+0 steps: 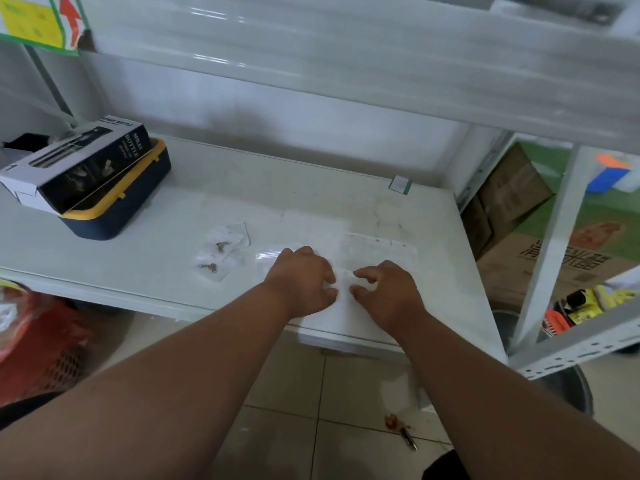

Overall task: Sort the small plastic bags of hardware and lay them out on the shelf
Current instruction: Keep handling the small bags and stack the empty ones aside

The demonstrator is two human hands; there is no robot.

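Note:
On the white shelf (pixel 145 251), two small clear bags with metal hardware (pixel 221 252) lie left of my hands. My left hand (pixel 301 282) and my right hand (pixel 384 289) meet near the shelf's front edge, each pinching a side of a small clear plastic bag (pixel 343 282) with curled fingers. What that bag holds is hidden. More flat clear bags (pixel 377 247) lie just beyond my right hand. A white sheet or bag (pixel 341 320) lies under my wrists at the shelf's edge.
A navy and yellow case (pixel 121 206) with a black spray-bottle box (pixel 76 168) on it stands at the shelf's left. An upper shelf (pixel 346 74) overhangs. Cardboard boxes (pixel 519 216) sit to the right, a red basket (pixel 41 344) lower left, and a small tool (pixel 403 431) lies on the floor.

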